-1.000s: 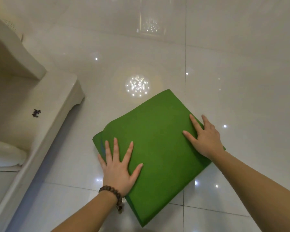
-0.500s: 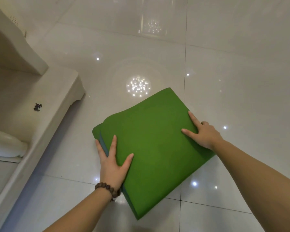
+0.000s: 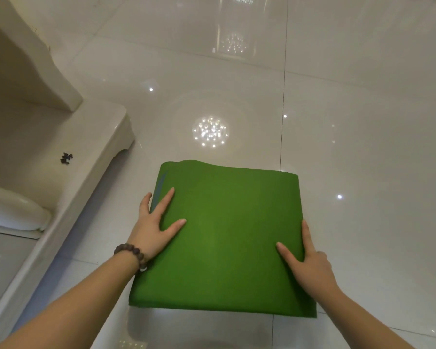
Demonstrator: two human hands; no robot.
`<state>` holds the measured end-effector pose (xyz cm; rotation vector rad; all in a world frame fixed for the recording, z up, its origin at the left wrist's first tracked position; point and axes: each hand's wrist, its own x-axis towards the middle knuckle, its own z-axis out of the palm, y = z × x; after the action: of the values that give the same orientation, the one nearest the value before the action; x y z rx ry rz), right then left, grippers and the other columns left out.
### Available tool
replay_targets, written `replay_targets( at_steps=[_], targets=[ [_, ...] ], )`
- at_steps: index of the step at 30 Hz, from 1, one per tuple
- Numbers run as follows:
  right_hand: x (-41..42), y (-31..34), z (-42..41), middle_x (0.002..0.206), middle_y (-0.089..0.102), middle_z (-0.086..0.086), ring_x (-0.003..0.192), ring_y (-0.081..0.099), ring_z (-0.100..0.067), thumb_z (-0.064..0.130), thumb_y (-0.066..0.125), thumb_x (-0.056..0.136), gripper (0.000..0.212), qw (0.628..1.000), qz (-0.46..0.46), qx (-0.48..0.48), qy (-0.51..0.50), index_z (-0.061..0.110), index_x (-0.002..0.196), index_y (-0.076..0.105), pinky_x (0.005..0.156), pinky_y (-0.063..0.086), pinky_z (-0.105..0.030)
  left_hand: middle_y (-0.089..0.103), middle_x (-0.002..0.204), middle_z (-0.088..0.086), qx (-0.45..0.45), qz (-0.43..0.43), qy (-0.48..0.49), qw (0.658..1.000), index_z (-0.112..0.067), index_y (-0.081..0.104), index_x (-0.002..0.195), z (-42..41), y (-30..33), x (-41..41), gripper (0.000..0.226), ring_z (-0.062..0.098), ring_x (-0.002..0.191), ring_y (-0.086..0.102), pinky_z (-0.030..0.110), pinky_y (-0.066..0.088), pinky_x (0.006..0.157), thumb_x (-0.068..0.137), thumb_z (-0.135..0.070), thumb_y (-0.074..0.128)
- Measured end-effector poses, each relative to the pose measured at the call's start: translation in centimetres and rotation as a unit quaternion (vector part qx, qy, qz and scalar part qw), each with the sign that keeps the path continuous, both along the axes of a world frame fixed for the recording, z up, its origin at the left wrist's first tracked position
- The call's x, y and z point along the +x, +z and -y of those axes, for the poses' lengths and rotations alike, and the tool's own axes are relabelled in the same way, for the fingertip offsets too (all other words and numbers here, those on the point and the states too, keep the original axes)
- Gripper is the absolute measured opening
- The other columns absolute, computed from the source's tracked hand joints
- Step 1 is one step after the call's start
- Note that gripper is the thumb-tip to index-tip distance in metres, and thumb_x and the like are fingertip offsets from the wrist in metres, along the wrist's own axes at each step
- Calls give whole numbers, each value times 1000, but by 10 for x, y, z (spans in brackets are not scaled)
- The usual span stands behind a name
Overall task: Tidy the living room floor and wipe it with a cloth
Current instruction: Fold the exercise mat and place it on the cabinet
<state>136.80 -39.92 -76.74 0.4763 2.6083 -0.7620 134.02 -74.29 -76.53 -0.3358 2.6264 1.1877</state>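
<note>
A folded green mat (image 3: 227,235) sits squarely in front of the person, over the glossy white tiled floor (image 3: 350,122). It is folded into several layers; a bluish-grey underside shows along its left edge, and its far edge bulges in a soft wave. Its near edge appears raised a little off the tiles, with a pale shadow or reflection beneath, though whether the far edge touches the floor cannot be told.

The left hand (image 3: 154,225) grips the mat's left edge: the thumb and one finger lie straight on the green top, while the remaining fingers wrap down over the side of the layers. A dark beaded bracelet (image 3: 130,253) circles that wrist. The right hand (image 3: 310,263) grips the right edge the same way, thumb and forefinger stretched on top near the border, the other fingers curled under the edge and out of sight.

To the left stands cream-coloured furniture with a low glossy ledge (image 3: 68,172); a small dark object (image 3: 66,157), too small to identify, lies on it. A rounded white shape (image 3: 13,210) rests further left on the same ledge. Ceiling lights reflect as a bright cluster (image 3: 210,132) on the tiles beyond the mat.
</note>
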Motion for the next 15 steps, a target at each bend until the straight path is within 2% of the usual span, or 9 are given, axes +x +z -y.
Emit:
replay_targets(
  at_steps=[4,7,10,13,15],
  targets=[
    [-33,3,7,110,43,-12,103,47,-33,83,32,71,79,998,-41,11,54,68,131,-17,95,44,-45,13,151,12,-17,30,-4,999,-59,12,141,2,-3,14,77,33,136,31,36,29,111,81,-54,60],
    [-42,6,10,114,39,-12,107,43,-33,81,39,71,81,998,-29,7,46,67,133,-11,97,42,-44,35,131,16,-21,60,-15,998,-62,5,139,4,-1,13,79,27,110,51,33,38,103,80,-57,58],
    [-41,12,7,111,38,-9,91,50,-24,76,48,71,86,999,-25,-35,23,66,135,-7,90,44,-36,43,114,11,-23,65,-26,997,-61,5,140,6,2,9,81,18,91,49,29,40,93,81,-57,59],
    [-37,15,7,107,39,-8,78,49,-14,68,52,75,85,997,-20,-68,23,62,138,-5,78,39,-28,45,108,9,-20,59,-23,998,-61,8,140,9,0,8,81,18,86,50,27,41,88,78,-58,61],
    [-32,14,9,104,40,-8,78,49,-13,68,52,73,87,996,-25,-78,18,61,139,-4,78,38,-28,48,105,9,-23,50,-25,998,-61,9,140,11,-2,8,82,18,87,51,26,41,85,77,-59,61]
  ],
)
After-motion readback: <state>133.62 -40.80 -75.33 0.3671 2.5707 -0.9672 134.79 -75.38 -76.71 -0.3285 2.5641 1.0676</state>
